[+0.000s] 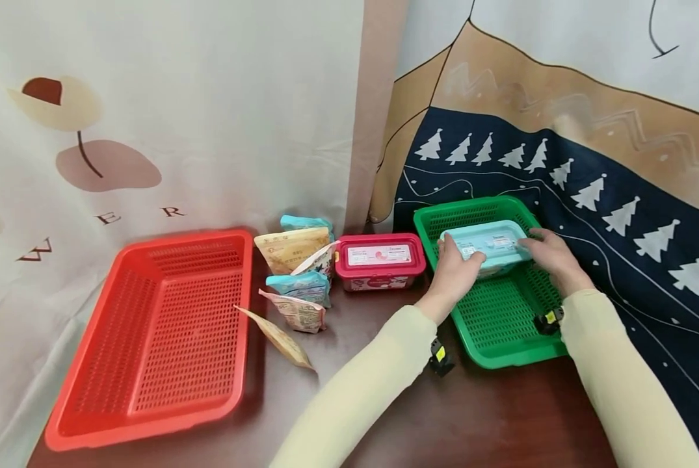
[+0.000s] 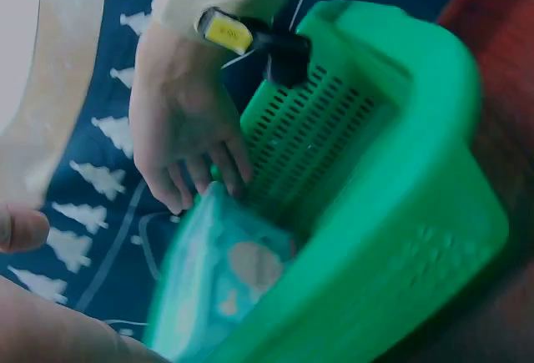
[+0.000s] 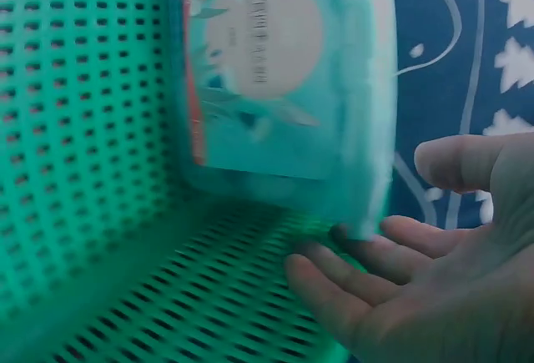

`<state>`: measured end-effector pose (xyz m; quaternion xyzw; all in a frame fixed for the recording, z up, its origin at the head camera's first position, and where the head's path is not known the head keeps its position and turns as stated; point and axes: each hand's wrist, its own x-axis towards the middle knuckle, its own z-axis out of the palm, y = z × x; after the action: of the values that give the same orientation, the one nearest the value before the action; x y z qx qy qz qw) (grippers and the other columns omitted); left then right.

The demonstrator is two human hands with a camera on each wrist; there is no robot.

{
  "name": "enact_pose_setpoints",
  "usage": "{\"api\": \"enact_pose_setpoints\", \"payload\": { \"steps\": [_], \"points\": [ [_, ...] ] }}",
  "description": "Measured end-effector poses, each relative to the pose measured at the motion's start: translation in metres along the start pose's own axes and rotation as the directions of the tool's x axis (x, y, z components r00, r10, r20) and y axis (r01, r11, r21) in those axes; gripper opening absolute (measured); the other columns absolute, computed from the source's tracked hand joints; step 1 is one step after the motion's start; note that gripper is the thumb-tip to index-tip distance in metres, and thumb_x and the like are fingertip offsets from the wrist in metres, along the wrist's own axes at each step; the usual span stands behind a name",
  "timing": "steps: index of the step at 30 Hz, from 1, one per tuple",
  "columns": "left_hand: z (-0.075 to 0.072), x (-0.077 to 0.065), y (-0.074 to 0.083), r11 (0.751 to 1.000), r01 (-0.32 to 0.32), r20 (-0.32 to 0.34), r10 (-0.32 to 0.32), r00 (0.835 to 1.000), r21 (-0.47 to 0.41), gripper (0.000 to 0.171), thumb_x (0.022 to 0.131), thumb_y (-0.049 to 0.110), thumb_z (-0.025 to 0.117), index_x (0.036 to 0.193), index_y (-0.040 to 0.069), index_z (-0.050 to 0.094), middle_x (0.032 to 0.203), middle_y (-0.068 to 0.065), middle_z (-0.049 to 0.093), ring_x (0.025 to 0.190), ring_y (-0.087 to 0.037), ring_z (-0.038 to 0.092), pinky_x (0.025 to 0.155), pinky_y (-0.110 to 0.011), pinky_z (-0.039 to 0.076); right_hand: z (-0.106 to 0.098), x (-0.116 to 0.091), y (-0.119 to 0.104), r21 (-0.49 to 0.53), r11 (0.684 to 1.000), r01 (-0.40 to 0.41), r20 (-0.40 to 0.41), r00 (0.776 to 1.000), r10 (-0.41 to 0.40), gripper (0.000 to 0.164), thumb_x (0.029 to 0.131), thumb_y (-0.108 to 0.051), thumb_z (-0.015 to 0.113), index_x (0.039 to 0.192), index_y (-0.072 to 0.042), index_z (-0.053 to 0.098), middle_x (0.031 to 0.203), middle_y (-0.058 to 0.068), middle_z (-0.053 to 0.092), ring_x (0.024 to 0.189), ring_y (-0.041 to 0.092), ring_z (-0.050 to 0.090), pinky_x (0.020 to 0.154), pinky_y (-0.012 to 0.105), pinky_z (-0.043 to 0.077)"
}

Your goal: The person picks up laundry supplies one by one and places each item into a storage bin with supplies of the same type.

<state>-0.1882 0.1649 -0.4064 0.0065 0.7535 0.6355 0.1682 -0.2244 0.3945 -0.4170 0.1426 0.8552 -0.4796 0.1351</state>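
A light blue lidded plastic box [image 1: 489, 239] is at the far part of the green basket [image 1: 489, 354], its lid facing up. My left hand [image 1: 456, 273] is at the box's left end, thumb extended over the near edge. At the other end is my right hand [image 1: 551, 259], its thumb pointing towards the lid. The right wrist view shows that hand's fingers [image 3: 334, 288] loosely extended by the box's [image 3: 263, 71] end, thumb apart from it. In the left wrist view only the thumb [image 2: 21, 228] and edge of my left hand show; its other fingers are hidden.
A dark pink lidded box [image 1: 381, 260] stands beside the green basket. Several snack pouches [image 1: 296, 311] stand left of it, with a thin pouch [image 1: 279, 338] near the red basket [image 1: 150, 429]. Patterned curtains [image 1: 238, 97] hang behind the brown table [image 1: 378, 370].
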Motion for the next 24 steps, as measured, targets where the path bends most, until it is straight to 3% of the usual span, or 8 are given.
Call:
{"api": "enact_pose_setpoints", "payload": {
  "steps": [3,6,9,14,18,21,24],
  "points": [
    [-0.014,-0.013,-0.005,0.978,-0.177,0.046,0.172,0.984,0.111,0.077,0.103,0.031,0.058,0.166,0.010,0.018,0.173,-0.005,0.013,0.156,-0.019,0.019,0.123,-0.040,0.026,-0.005,-0.014,-0.008,-0.088,0.995,0.046,-0.003,0.999,-0.047,0.075,0.110,-0.040,0.035,0.163,0.005,0.004,0.166,0.034,0.007,0.148,0.053,0.021,0.116,0.067,0.027],
    [-0.027,-0.028,-0.012,0.919,-0.331,0.067,0.324,0.944,0.213,0.068,0.104,0.029,0.056,0.163,0.010,0.027,0.168,-0.004,0.027,0.149,-0.021,0.035,0.119,-0.040,0.035,-0.004,-0.030,-0.014,-0.154,0.983,0.100,-0.010,0.995,-0.103,0.075,0.110,-0.042,0.035,0.162,0.007,0.013,0.164,0.035,0.016,0.147,0.053,0.023,0.114,0.068,0.027],
    [-0.037,-0.045,-0.017,0.868,-0.416,0.075,0.412,0.908,0.273,0.060,0.105,0.030,0.055,0.160,0.014,0.036,0.159,-0.003,0.042,0.137,-0.020,0.049,0.113,-0.039,0.042,0.002,-0.047,-0.015,-0.214,0.963,0.162,-0.007,0.986,-0.167,0.072,0.111,-0.043,0.036,0.160,0.007,0.020,0.161,0.036,0.024,0.145,0.055,0.026,0.111,0.069,0.029],
    [-0.052,-0.073,-0.022,0.819,-0.457,0.076,0.461,0.884,0.347,0.054,0.105,0.036,0.055,0.155,0.020,0.044,0.154,0.003,0.049,0.134,-0.016,0.053,0.111,-0.043,0.045,0.020,-0.076,-0.012,-0.254,0.931,0.262,0.013,0.963,-0.268,0.068,0.111,-0.043,0.039,0.160,0.004,0.028,0.153,0.038,0.037,0.136,0.055,0.040,0.102,0.067,0.038],
    [-0.067,-0.087,-0.027,0.781,-0.478,0.057,0.500,0.864,0.402,0.052,0.104,0.034,0.057,0.153,0.021,0.047,0.154,0.006,0.050,0.138,-0.013,0.049,0.113,-0.045,0.043,0.036,-0.093,-0.011,-0.324,0.896,0.304,-0.021,0.944,-0.328,0.065,0.111,-0.042,0.043,0.158,0.001,0.034,0.149,0.039,0.041,0.133,0.056,0.043,0.096,0.069,0.040],
    [-0.080,-0.093,-0.036,0.770,-0.484,0.019,0.525,0.851,0.416,0.050,0.103,0.031,0.058,0.151,0.021,0.050,0.151,0.006,0.052,0.138,-0.011,0.050,0.112,-0.043,0.043,0.048,-0.103,-0.012,-0.389,0.861,0.327,-0.073,0.921,-0.383,0.060,0.110,-0.040,0.046,0.155,-0.001,0.041,0.151,0.037,0.042,0.128,0.055,0.046,0.092,0.069,0.041],
    [-0.094,-0.100,-0.050,0.783,-0.485,-0.051,0.544,0.837,0.391,0.046,0.101,0.026,0.061,0.146,0.019,0.055,0.145,0.004,0.058,0.133,-0.014,0.054,0.110,-0.042,0.046,0.061,-0.112,-0.016,-0.423,0.831,0.362,-0.118,0.887,-0.446,0.056,0.109,-0.036,0.050,0.153,-0.001,0.046,0.154,0.032,0.042,0.131,0.053,0.046,0.095,0.069,0.040]
  ]
}}
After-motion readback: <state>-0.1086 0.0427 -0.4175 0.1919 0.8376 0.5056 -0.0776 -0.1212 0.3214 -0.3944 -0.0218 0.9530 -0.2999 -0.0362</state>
